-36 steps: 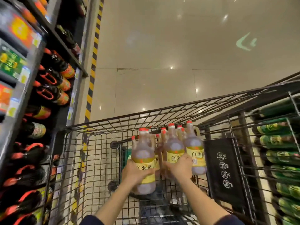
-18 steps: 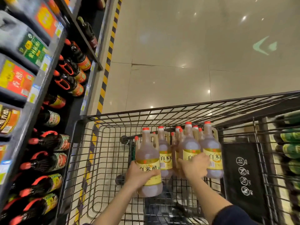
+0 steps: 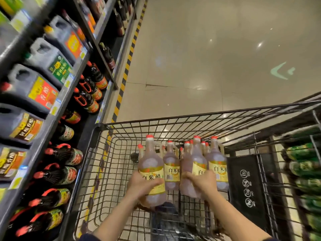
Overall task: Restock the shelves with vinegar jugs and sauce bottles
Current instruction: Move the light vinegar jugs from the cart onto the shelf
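head view: left hand [image 3: 140, 184] and right hand [image 3: 202, 182] fingers each curl round a vinegar jug [image 3: 150, 163].

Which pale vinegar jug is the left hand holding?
The leftmost jug, closest to the camera; the left hand grips its yellow label, while the right hand grips another jug.

Forearms reach toward 12 o'clock; left grip [image 3: 142, 184] curls round left jug [image 3: 151, 164], right grip [image 3: 202, 183] round right jug [image 3: 194, 162].

A black wire cart [image 3: 173, 119] on a glossy tiled floor [image 3: 208, 49] carries red-capped vinegar jugs [image 3: 172, 169]; alongside, grey shelves [image 3: 41, 146] hold dark jugs [image 3: 34, 89] and red-handled sauce bottles [image 3: 57, 174].
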Demonstrator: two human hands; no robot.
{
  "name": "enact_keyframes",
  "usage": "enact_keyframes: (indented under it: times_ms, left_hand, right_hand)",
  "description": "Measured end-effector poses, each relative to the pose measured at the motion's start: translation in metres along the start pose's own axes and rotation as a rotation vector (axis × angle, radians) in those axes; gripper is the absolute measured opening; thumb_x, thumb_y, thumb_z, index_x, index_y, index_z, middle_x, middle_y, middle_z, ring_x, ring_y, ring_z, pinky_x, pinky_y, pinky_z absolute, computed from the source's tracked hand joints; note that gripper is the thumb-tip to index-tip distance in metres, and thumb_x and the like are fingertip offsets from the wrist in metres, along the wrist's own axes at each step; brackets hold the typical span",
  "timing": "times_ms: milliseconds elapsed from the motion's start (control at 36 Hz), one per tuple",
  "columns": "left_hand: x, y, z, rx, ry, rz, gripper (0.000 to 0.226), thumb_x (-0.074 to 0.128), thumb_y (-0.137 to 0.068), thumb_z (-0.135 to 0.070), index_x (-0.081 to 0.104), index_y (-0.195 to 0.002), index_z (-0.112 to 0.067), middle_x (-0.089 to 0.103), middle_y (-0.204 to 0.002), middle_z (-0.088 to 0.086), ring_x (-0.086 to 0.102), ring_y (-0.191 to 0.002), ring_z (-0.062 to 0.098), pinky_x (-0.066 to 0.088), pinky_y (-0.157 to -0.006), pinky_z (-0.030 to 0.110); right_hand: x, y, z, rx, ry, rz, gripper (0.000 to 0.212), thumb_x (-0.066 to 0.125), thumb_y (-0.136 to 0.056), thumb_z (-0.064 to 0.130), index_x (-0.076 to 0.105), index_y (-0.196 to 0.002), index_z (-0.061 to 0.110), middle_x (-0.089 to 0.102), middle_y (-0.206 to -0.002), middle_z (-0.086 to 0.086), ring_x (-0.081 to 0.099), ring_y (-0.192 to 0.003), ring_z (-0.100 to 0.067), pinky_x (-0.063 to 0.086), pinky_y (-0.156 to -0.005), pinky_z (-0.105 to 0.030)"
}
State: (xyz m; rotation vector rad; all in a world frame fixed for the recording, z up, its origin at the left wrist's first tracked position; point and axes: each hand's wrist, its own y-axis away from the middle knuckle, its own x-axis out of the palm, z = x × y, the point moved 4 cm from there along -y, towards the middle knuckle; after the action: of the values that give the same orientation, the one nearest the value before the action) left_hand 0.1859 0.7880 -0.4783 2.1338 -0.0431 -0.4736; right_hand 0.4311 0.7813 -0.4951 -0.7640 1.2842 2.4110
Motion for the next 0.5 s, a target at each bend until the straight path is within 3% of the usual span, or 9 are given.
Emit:
enact_keyframes:
  times_ms: [83,194,278,389,500]
  left_hand:
    - [-0.004,0.021,-0.004,0.033,0.035,-0.013,0.075,0.093,-0.044,-0.03,0.061,-0.11,-0.016,0.071,-0.097,0.0,0.068,-0.089,0.015,0.056,-0.082,0.035]
    - [-0.012,0.054,-0.009,0.097,0.061,-0.078,0.088,0.09,-0.027,-0.047,0.063,-0.105,-0.016,0.073,-0.095,0.001,0.069,-0.088,0.016,0.056,-0.083,0.036]
    - [-0.019,0.085,-0.009,0.126,0.112,-0.129,0.077,0.094,-0.032,-0.04,0.06,-0.099,-0.02,0.073,-0.094,0.001,0.069,-0.087,0.017,0.057,-0.083,0.039]
    - [-0.027,0.135,-0.009,0.183,0.219,-0.234,0.057,0.092,-0.051,-0.022,0.057,-0.096,-0.02,0.068,-0.09,-0.002,0.065,-0.081,0.011,0.054,-0.073,0.03]
    - [-0.038,0.185,-0.007,0.264,0.286,-0.349,0.044,0.091,-0.055,-0.015,0.061,-0.087,-0.019,0.071,-0.089,0.002,0.067,-0.081,0.016,0.055,-0.074,0.031]
  right_hand:
    - [-0.01,0.013,0.005,-0.062,-0.008,0.053,0.048,0.089,-0.045,0.039,0.066,-0.071,0.005,0.069,-0.065,-0.008,0.064,-0.057,-0.017,0.05,-0.049,-0.03]
    - [-0.03,0.041,0.019,-0.164,-0.03,0.073,0.041,0.09,-0.051,0.038,0.059,-0.063,0.014,0.064,-0.063,-0.001,0.06,-0.058,-0.011,0.052,-0.056,-0.031]
    - [-0.044,0.06,0.023,-0.202,-0.037,0.137,0.051,0.088,-0.044,0.048,0.06,-0.069,0.013,0.064,-0.068,-0.003,0.061,-0.064,-0.016,0.053,-0.058,-0.033]
    - [-0.058,0.081,0.023,-0.262,-0.154,0.265,0.087,0.085,-0.019,0.06,0.064,-0.088,0.013,0.072,-0.083,-0.005,0.07,-0.076,-0.022,0.06,-0.069,-0.044]
    - [-0.079,0.115,0.031,-0.381,-0.179,0.37,0.09,0.088,-0.021,0.059,0.058,-0.097,0.02,0.072,-0.087,-0.003,0.07,-0.08,-0.023,0.06,-0.071,-0.045]
